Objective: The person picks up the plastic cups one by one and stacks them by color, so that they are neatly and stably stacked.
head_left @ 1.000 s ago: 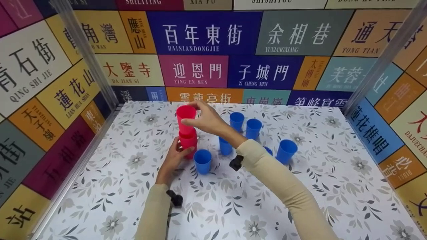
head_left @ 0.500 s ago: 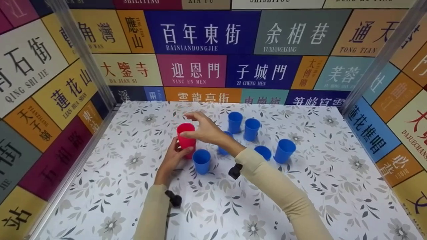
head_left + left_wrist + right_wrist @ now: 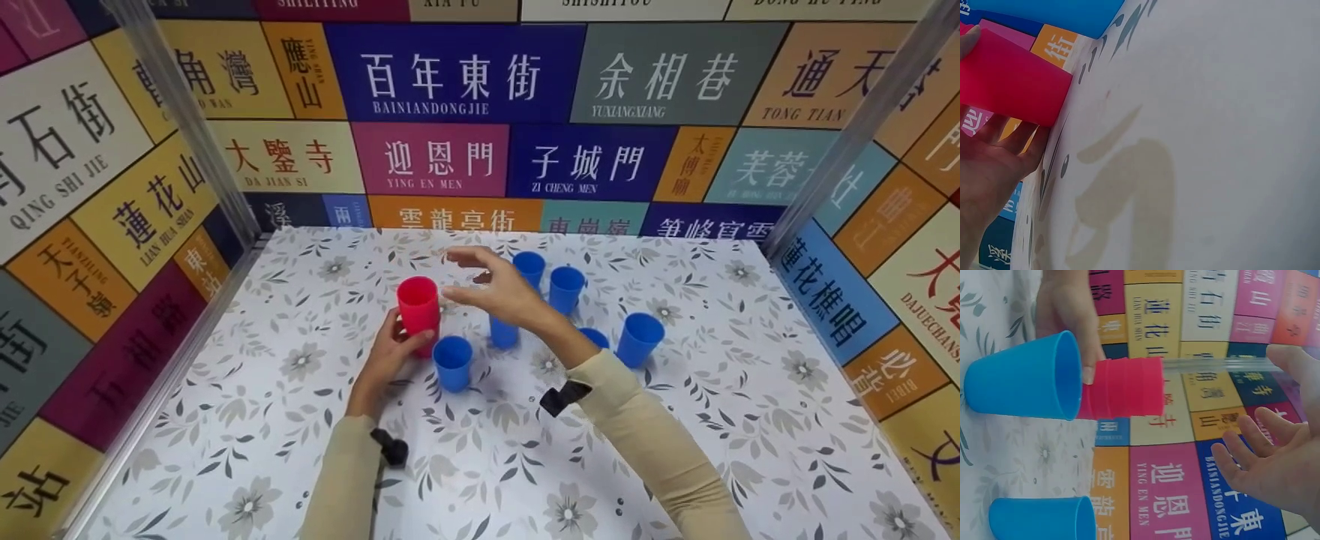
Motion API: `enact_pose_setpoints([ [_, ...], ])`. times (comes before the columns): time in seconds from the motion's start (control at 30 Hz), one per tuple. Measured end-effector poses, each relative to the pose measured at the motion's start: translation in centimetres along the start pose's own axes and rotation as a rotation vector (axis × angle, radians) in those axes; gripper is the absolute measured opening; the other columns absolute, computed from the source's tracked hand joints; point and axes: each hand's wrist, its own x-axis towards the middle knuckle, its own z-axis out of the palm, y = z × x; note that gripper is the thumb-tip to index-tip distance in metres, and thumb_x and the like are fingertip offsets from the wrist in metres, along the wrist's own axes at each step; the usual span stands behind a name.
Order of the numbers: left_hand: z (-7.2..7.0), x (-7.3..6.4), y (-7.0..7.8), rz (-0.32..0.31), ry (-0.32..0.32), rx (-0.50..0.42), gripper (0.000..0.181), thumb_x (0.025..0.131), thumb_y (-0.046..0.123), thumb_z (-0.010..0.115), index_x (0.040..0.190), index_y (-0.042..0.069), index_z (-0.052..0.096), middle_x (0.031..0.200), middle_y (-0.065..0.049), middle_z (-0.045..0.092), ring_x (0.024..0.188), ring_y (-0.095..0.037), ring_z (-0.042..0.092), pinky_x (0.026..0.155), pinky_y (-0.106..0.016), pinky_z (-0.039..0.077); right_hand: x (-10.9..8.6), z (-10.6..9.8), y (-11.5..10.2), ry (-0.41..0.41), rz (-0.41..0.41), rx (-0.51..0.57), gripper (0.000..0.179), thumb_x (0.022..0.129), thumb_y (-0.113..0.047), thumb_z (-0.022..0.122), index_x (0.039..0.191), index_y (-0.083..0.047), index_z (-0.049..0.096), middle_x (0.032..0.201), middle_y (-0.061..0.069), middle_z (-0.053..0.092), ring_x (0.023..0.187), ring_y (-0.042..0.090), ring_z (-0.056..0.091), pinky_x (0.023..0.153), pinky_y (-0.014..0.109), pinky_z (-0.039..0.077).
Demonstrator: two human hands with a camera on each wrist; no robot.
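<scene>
A stack of nested red plastic cups [image 3: 418, 306] stands upright on the table, left of the blue cups. My left hand [image 3: 384, 356] grips its lower part, fingers behind and thumb at the near side. The left wrist view shows the bottom red cup [image 3: 1013, 76] between thumb and fingers, its base at the tabletop. My right hand [image 3: 504, 291] is in the air right of the stack, holding nothing. Its fingers are spread and apart from the cups, as the right wrist view shows with the stack's ringed rims [image 3: 1129, 387] to one side. A blue cup [image 3: 453, 365] stands just right of the stack.
More blue cups stand upright to the right: one [image 3: 504, 334] below my right hand, one [image 3: 568, 291] farther back, one [image 3: 641, 341] rightmost. My right wrist partly covers another blue cup [image 3: 596, 337]. Printed wall panels [image 3: 457, 75] enclose the flower-patterned table [image 3: 465, 480].
The right hand lowered a red cup into the stack, let it go, and has drawn away to the right. The left hand stays on the stack's lower part.
</scene>
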Motion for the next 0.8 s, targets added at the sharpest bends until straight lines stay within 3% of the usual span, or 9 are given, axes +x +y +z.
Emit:
enact_pose_setpoints([
  [0.23,0.2,0.1,-0.1,0.056,-0.011,0.017,0.069,0.089,0.031,0.076,0.147,0.019,0.040,0.149,-0.013,0.051,0.135,-0.034,0.050,0.116,-0.050,0.040,-3.8,-3.2,0.6,0.020,0.000,0.025,0.057,0.093,-0.024,0.072,0.145,-0.013,0.051,0.147,0.011,0.052,0.136,0.029,0.050,0.113,0.048,0.042],
  [0.4,0.1,-0.1,-0.1,0.030,0.000,0.022,0.069,0.088,0.034,0.077,0.145,0.021,0.041,0.150,-0.011,0.050,0.137,-0.032,0.049,0.117,-0.050,0.039,-6.3,-5.2,1.4,0.075,0.014,0.033,0.058,0.093,-0.026,0.072,0.146,-0.017,0.050,0.148,0.008,0.051,0.138,0.026,0.047,0.115,0.047,0.040],
  [0.57,0.2,-0.1,-0.1,0.016,-0.002,-0.008,0.068,0.087,0.035,0.078,0.144,0.024,0.042,0.150,-0.009,0.050,0.138,-0.031,0.049,0.118,-0.050,0.038,-8.3,-7.5,2.4,0.181,-0.016,0.057,0.055,0.094,-0.014,0.070,0.145,-0.008,0.049,0.148,0.013,0.052,0.137,0.025,0.048,0.115,0.050,0.038],
  [0.67,0.1,-0.1,-0.1,0.019,-0.003,-0.006,0.068,0.087,0.034,0.078,0.144,0.023,0.042,0.150,-0.009,0.050,0.137,-0.031,0.049,0.118,-0.050,0.038,-9.5,-8.7,3.0,0.248,-0.034,0.067,0.055,0.093,-0.008,0.070,0.144,-0.006,0.050,0.146,0.013,0.054,0.135,0.020,0.051,0.114,0.044,0.040],
  [0.8,0.1,0.0,0.0,0.021,-0.004,-0.005,0.067,0.088,0.033,0.077,0.144,0.023,0.042,0.149,-0.009,0.050,0.137,-0.031,0.049,0.118,-0.050,0.037,-11.0,-10.2,3.7,0.320,-0.063,0.065,0.054,0.091,-0.002,0.070,0.142,-0.006,0.053,0.144,0.010,0.056,0.131,0.010,0.053,0.110,0.028,0.043],
])
